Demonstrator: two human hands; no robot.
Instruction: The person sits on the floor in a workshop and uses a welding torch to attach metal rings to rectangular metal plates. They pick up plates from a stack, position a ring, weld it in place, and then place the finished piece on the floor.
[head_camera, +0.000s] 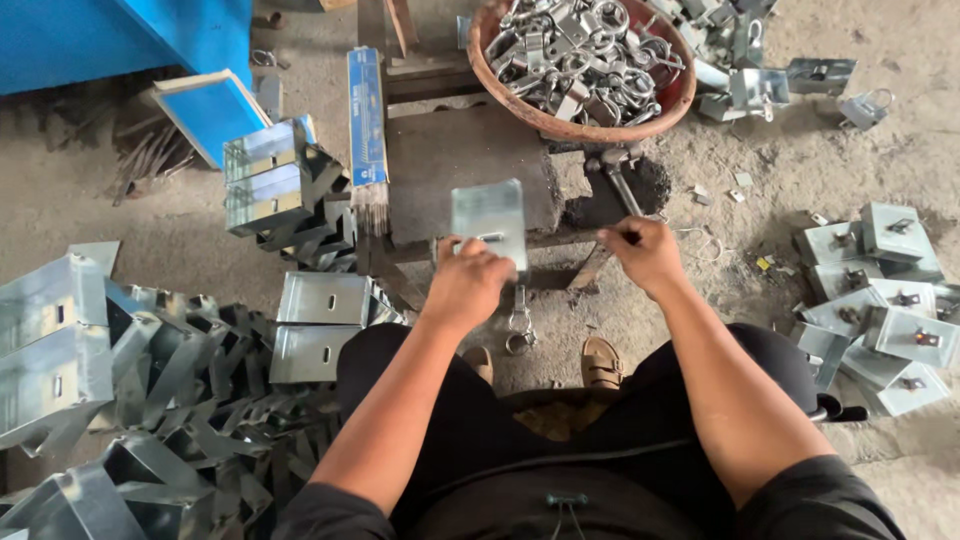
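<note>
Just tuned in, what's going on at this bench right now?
A seated person holds a bent sheet-metal plate upright on the dark work block with the left hand. The right hand grips the hammer by its handle. A bowl of metal rings sits just beyond; finished plates lie to the right, blanks to the left.

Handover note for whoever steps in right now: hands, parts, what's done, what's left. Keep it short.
Left hand: holds a folded metal plate upright on the flat work block.
Right hand: grips the hammer handle; hammer head rests at the block's right edge.
A ring piece hangs below the plate by the person's feet.
Bowl of ring hardware sits past the block.
Done, judging by the fitted hardware: pile of plates with hardware at right.
Left: bare slotted plates and larger heap of plates at left.
</note>
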